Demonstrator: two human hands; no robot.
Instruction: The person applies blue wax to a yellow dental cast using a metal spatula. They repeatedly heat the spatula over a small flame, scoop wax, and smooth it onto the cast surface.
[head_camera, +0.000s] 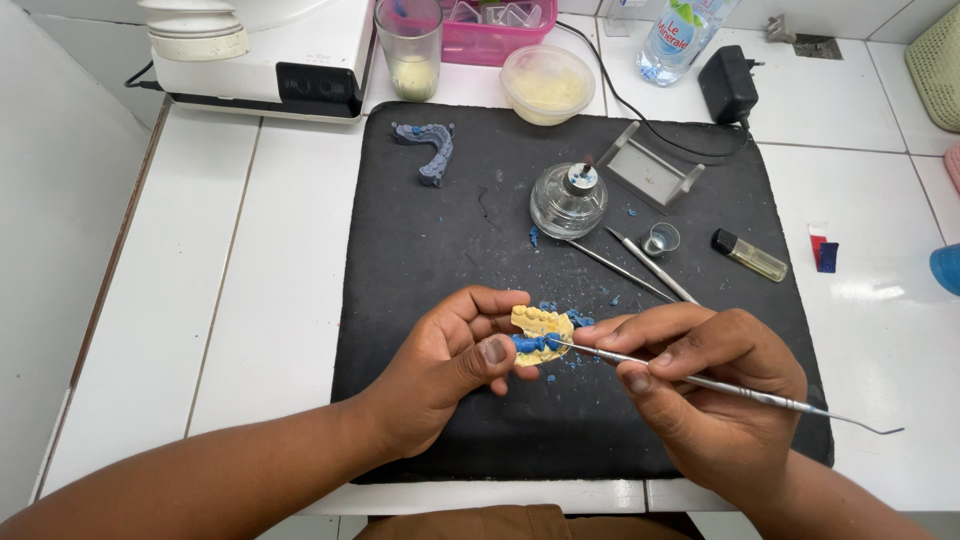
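Left hand (445, 365) grips dental cast (540, 330); right hand (700, 385) pinches carver (720, 385); burner (568, 198) behind.

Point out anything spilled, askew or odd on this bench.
Blue wax crumbs lie scattered over the black mat, mostly around the glass spirit lamp and near the yellow dental model in the left hand. The right hand holds a metal carving tool. Nothing looks damaged or tipped.

Between my fingers (492, 352) I see a chalky matt yellow plaster cast (541, 326), waxy blue wax (530, 343), shiny metal instrument (740, 389); beneath, rough matt black mat (420, 260).
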